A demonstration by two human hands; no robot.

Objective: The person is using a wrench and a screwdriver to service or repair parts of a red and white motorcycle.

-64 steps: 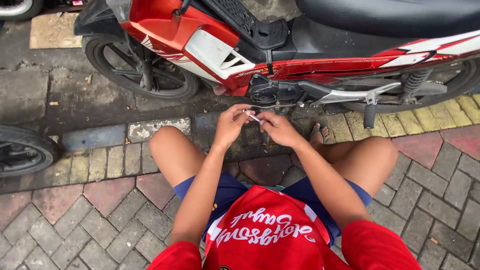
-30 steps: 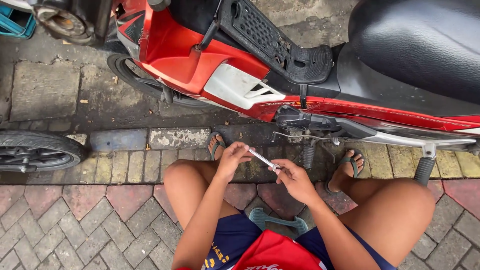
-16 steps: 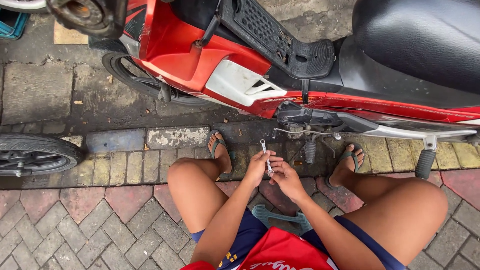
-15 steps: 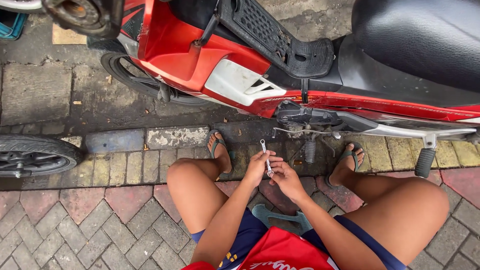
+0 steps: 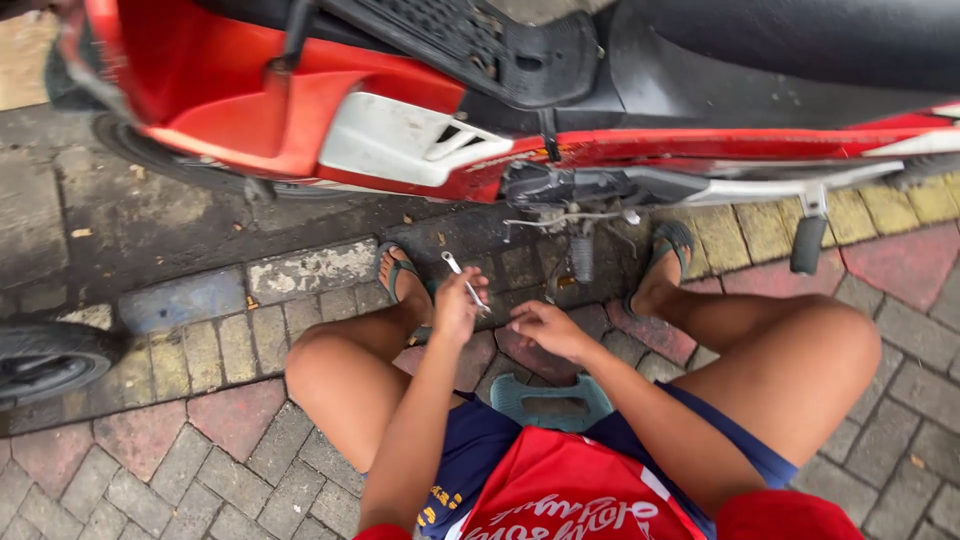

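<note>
The left hand [image 5: 457, 308] is closed around a small metal wrench [image 5: 463, 279], gripping it near one end so the other end sticks up and away toward the motorcycle [image 5: 420, 150]. The right hand [image 5: 545, 330] is just beside it, fingers loosely curled and holding nothing that shows. Both hover above the brick pavement [image 5: 200, 460], between the person's bare knees, just short of the engine parts [image 5: 575, 195] under the red body panel.

To work well here, the grip on the wrench wants to slide further back along the handle for leverage, with the free hand steadying the part being turned. The wrench is thin and could slip from the fingers.

Room is tight ahead: a thin lever and a foot peg [image 5: 808, 243] hang low, and the sandalled feet [image 5: 400, 275] flank the gap. The kerb [image 5: 310, 270] runs along the pavement's far edge. A small teal stool [image 5: 548, 402] sits below. A tyre [image 5: 45, 360] lies well apart near the left edge.
</note>
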